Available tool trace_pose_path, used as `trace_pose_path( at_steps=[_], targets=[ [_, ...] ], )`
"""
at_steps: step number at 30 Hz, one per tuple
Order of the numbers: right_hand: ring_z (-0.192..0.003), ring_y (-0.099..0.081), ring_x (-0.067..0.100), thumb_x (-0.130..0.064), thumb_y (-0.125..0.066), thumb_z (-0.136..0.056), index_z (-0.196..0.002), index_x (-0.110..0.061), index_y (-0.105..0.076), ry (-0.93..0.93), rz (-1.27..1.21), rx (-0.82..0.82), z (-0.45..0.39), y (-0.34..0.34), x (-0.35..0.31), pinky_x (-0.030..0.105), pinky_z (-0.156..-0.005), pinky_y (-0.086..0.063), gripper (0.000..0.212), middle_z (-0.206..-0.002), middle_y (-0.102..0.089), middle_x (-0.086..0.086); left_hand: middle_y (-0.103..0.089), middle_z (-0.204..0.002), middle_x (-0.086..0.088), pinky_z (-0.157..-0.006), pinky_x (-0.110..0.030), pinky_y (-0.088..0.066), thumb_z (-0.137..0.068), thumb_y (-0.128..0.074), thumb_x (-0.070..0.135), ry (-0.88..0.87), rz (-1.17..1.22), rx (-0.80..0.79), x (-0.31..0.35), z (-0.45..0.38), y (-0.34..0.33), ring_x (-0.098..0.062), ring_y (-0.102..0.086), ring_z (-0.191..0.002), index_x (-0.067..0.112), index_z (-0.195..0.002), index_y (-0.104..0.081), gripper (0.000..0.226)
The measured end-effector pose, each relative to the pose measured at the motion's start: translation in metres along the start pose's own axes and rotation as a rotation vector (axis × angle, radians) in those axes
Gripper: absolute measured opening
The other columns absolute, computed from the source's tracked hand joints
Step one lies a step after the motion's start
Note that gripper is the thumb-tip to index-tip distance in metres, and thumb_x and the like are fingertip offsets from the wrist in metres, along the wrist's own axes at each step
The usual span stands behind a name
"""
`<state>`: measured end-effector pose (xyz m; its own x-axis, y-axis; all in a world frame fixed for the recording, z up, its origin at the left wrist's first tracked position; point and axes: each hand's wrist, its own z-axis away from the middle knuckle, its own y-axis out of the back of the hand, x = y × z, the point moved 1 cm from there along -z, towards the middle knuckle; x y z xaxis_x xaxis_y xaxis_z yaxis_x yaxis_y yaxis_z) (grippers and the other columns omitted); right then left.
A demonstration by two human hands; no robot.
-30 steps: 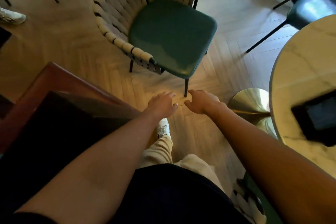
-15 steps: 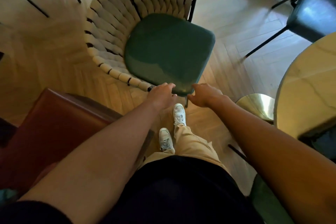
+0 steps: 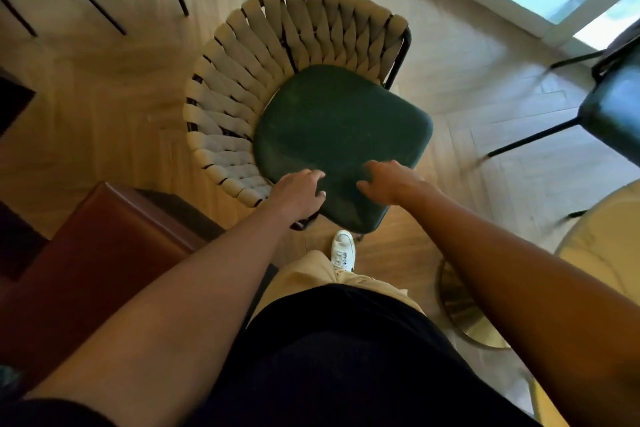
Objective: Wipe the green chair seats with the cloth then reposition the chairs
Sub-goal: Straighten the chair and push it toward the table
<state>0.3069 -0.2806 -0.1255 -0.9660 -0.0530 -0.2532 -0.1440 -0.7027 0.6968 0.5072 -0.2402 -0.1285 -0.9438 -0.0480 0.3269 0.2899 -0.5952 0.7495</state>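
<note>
I see my left hand (image 3: pixel 298 192) and right hand (image 3: pixel 389 180), fingers loosely spread and holding nothing, over the green chair seat (image 3: pixel 341 146).

The person wears a dark, nearly black top (image 3: pixel 346 357) with short sleeves that leave both forearms bare. Below it show loose cream trousers (image 3: pixel 311 270) and a white lace-up sneaker (image 3: pixel 342 250). Both hands are bare, with no rings or watch showing.
</note>
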Motion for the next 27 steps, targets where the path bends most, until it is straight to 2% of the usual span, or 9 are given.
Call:
trace_pose_path(
  at_steps=[2, 7, 11, 16, 19, 27],
  targets=[
    [-0.098, -0.065, 0.024, -0.053, -0.048, -0.098, -0.137, -0.022, -0.053, -0.001, 0.014, 0.009, -0.013, 0.007, -0.006, 0.043, -0.085, -0.059, 0.050, -0.117, -0.065, 0.005, -0.045, -0.155, -0.003, -0.111, -0.041, -0.041, -0.103, -0.054, 0.036, -0.002, 0.016, 0.006, -0.008, -0.011, 0.009, -0.025, -0.046, -0.139, 0.024, -0.153, -0.041, 0.053],
    [-0.104, -0.064, 0.026, -0.050, -0.050, -0.099, -0.145, -0.022, -0.047, -0.011, 0.014, 0.002, -0.041, 0.026, -0.024, 0.038, -0.084, -0.056, 0.054, -0.125, -0.063, 0.006, -0.046, -0.154, -0.004, -0.111, -0.042, -0.041, -0.103, -0.053, 0.036, -0.004, 0.023, -0.032, -0.032, -0.039, 0.029, -0.027, -0.046, -0.139, 0.023, -0.152, -0.041, 0.052],
    [-0.093, -0.061, 0.020, -0.048, -0.051, -0.100, -0.142, -0.022, -0.050, -0.042, -0.039, 0.006, -0.064, 0.035, -0.041, 0.031, -0.074, -0.050, 0.049, -0.118, -0.063, 0.004, -0.045, -0.154, -0.005, -0.111, -0.043, -0.042, -0.103, -0.053, 0.036, -0.038, 0.004, -0.073, -0.052, -0.068, 0.049, -0.027, -0.046, -0.139, 0.023, -0.152, -0.041, 0.052],
    [-0.100, -0.064, 0.024, -0.049, -0.051, -0.098, -0.135, -0.022, -0.054, -0.146, -0.125, -0.010, -0.093, 0.048, -0.079, 0.042, -0.088, -0.056, 0.045, -0.116, -0.064, 0.004, -0.048, -0.152, -0.006, -0.110, -0.044, -0.042, -0.103, -0.052, 0.037, -0.175, -0.084, -0.131, -0.088, -0.110, 0.082, -0.028, -0.049, -0.135, 0.021, -0.151, -0.043, 0.052],
    [-0.099, -0.064, 0.023, -0.052, -0.051, -0.094, -0.131, -0.027, -0.056, -0.224, -0.210, 0.030, -0.111, 0.054, -0.106, 0.045, -0.088, -0.056, 0.045, -0.117, -0.065, 0.002, -0.049, -0.151, -0.006, -0.110, -0.042, -0.040, -0.102, -0.052, 0.036, -0.296, -0.164, -0.170, -0.117, -0.134, 0.110, -0.027, -0.050, -0.134, 0.020, -0.151, -0.044, 0.052],
    [-0.107, -0.064, 0.025, -0.053, -0.051, -0.096, -0.136, -0.031, -0.054, -0.419, -0.438, 0.072, -0.138, 0.075, -0.173, 0.046, -0.089, -0.056, 0.046, -0.122, -0.065, 0.002, -0.052, -0.145, -0.004, -0.104, -0.044, -0.048, -0.102, -0.051, 0.036, -0.499, -0.346, -0.284, -0.184, -0.184, 0.182, -0.025, -0.054, -0.128, 0.022, -0.150, -0.044, 0.050]
  ],
)
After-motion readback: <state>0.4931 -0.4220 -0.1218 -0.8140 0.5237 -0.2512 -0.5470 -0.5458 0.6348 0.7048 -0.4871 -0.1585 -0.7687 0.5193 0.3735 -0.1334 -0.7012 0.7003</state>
